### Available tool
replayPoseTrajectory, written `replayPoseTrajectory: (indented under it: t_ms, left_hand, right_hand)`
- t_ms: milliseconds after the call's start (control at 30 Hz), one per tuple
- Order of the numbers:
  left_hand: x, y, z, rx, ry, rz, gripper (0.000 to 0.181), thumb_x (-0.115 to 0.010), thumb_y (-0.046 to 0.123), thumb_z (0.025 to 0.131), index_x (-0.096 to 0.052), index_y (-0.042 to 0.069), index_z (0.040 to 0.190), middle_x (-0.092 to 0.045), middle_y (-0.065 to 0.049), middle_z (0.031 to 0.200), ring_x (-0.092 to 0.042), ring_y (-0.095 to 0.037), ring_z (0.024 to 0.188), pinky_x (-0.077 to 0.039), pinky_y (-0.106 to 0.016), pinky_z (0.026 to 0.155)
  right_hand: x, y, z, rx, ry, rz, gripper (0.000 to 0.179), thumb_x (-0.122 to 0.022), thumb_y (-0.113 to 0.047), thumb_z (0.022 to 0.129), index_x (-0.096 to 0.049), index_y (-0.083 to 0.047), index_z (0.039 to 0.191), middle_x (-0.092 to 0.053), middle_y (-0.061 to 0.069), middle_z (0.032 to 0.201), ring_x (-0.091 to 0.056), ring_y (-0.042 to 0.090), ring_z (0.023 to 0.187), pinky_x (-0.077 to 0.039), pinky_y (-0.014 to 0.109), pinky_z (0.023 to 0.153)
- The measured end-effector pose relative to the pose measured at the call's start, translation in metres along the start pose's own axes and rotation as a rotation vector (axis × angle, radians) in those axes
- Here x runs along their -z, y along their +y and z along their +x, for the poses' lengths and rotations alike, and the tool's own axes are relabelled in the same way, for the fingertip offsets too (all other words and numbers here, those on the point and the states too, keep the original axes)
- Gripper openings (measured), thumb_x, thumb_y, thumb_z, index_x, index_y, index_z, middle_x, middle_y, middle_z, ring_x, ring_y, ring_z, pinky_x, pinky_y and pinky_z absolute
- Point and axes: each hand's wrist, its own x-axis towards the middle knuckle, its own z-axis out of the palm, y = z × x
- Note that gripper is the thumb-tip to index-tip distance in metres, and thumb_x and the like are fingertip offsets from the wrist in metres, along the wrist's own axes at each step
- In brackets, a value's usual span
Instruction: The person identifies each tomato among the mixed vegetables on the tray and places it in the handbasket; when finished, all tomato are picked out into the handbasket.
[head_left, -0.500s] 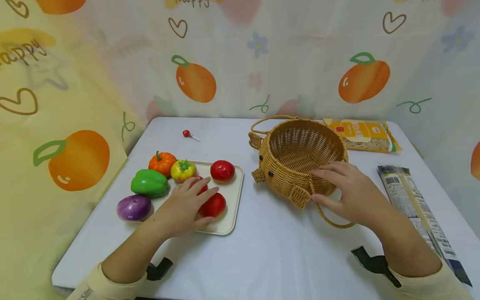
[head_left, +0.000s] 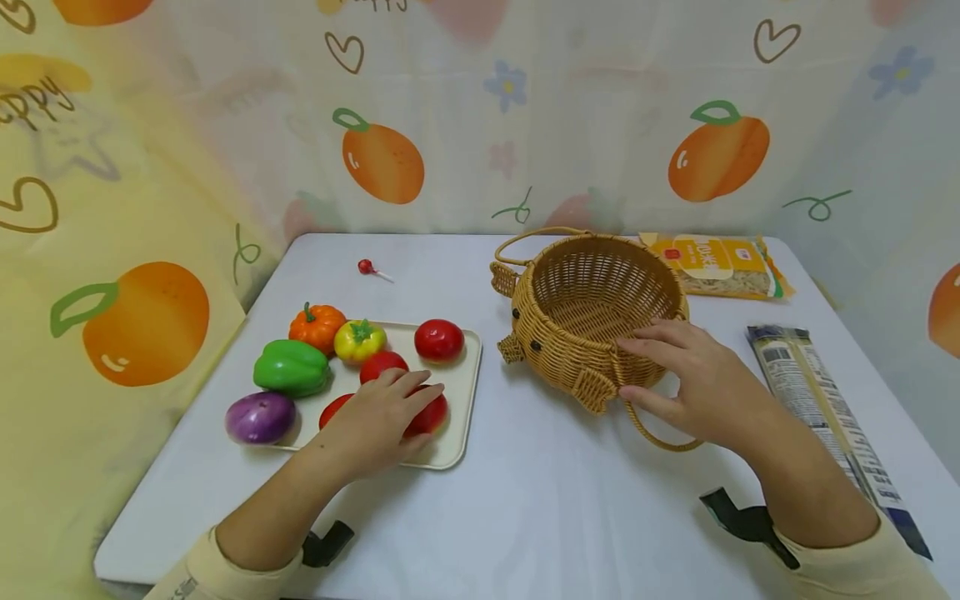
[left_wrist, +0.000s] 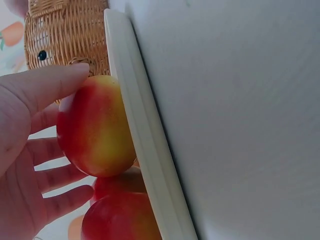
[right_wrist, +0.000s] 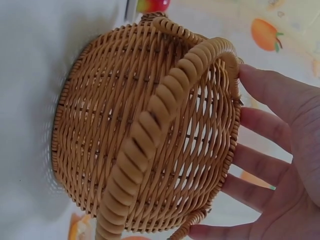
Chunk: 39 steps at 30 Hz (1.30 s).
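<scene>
My left hand (head_left: 375, 425) is over the near right corner of a cream tray (head_left: 471, 392), around a smooth red-and-yellow fruit (left_wrist: 97, 127). Its thumb lies along the fruit's near side, with the other fingers spread behind, not closed tightly. Several more red fruits share the tray, among them one at the far corner (head_left: 438, 341) and one in the middle (head_left: 382, 365). On the right, my right hand (head_left: 701, 387) touches the rim of a wicker basket (head_left: 562, 354) with extended fingers and thumb. The basket has animal-like eyes and a handle (right_wrist: 145, 135) hanging beside that hand.
At the tray's left are a purple eggplant-like vegetable (head_left: 261, 418), a green pepper (head_left: 292, 367), a small orange pumpkin (head_left: 317, 327) and a yellow pepper (head_left: 360, 342). A lollipop (head_left: 367, 267) lies farther back. Orange (head_left: 720, 265) and silver-grey (head_left: 813, 396) packages lie right.
My left hand has shifted slightly right and nearer, off the middle fruit and around the near right one. The right hand stays at the basket rim. The head view has shifted slightly.
</scene>
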Motion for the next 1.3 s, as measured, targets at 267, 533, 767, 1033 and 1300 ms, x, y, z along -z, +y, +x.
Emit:
replayPoseTrajectory:
  t_ms: [267, 533, 767, 1033, 1300]
  left_hand:
    - [0.000, 0.004, -0.002, 0.038, -0.058, -0.102, 0.067, -0.083, 0.025, 0.087, -0.056, 0.015, 0.147, -0.054, -0.012, 0.146, -0.049, -0.035, 0.135, -0.059, -0.049, 0.093]
    - [0.003, 0.003, -0.002, 0.041, -0.055, -0.139, 0.063, -0.082, 0.022, 0.087, -0.058, 0.015, 0.145, -0.054, -0.012, 0.147, -0.049, -0.035, 0.135, -0.058, -0.050, 0.095]
    - [0.015, 0.000, 0.001, 0.027, 0.002, -0.163, 0.063, -0.083, 0.013, 0.085, -0.060, 0.014, 0.143, -0.054, -0.011, 0.146, -0.050, -0.035, 0.135, -0.057, -0.049, 0.097]
    - [0.028, 0.000, 0.011, 0.026, -0.004, -0.180, 0.065, -0.086, 0.014, 0.082, -0.061, 0.014, 0.142, -0.055, -0.011, 0.146, -0.052, -0.034, 0.133, -0.058, -0.048, 0.096]
    - [0.048, 0.003, 0.028, 0.024, 0.037, -0.170, 0.067, -0.085, 0.018, 0.083, -0.059, 0.015, 0.145, -0.053, -0.011, 0.149, -0.051, -0.035, 0.134, -0.060, -0.048, 0.091]
  right_hand:
    - [0.003, -0.004, 0.000, -0.032, -0.036, -0.008, 0.057, -0.090, -0.029, 0.076, -0.072, -0.018, 0.129, -0.067, 0.011, 0.126, -0.058, 0.037, 0.124, -0.053, 0.061, 0.094]
    - [0.002, -0.006, 0.002, -0.059, -0.033, 0.000, 0.054, -0.091, -0.030, 0.076, -0.074, -0.016, 0.125, -0.068, 0.010, 0.122, -0.060, 0.034, 0.119, -0.055, 0.058, 0.092]
    - [0.003, -0.006, 0.003, -0.063, -0.047, 0.004, 0.054, -0.091, -0.031, 0.076, -0.074, -0.015, 0.125, -0.067, 0.010, 0.120, -0.059, 0.035, 0.117, -0.055, 0.058, 0.091]
    - [0.003, -0.005, 0.004, -0.073, -0.065, 0.008, 0.053, -0.091, -0.030, 0.076, -0.075, -0.015, 0.125, -0.066, 0.009, 0.116, -0.061, 0.032, 0.111, -0.057, 0.054, 0.088]
    - [0.005, -0.004, 0.005, -0.086, -0.083, 0.020, 0.053, -0.090, -0.031, 0.077, -0.074, -0.015, 0.125, -0.067, 0.008, 0.116, -0.060, 0.033, 0.114, -0.056, 0.055, 0.090]
